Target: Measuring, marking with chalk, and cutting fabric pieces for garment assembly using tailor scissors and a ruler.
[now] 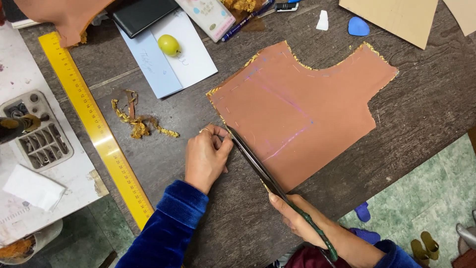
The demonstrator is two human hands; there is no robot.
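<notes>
Scissors [258, 164] gripped in right hand [297, 218], along fabric [302, 109] edge; left hand [206, 156] fingers pinch trimmed strip.

Right hand [302, 218] on scissors [263, 166] — cutting brown fabric [302, 109], left hand [206, 156] beside

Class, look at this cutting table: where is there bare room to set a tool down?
Bare wood lies right of the brown fabric piece, below the cardboard, and between the yellow ruler and the left hand, below the gold scraps. The top edge is crowded; the right hand works scissors.
</notes>
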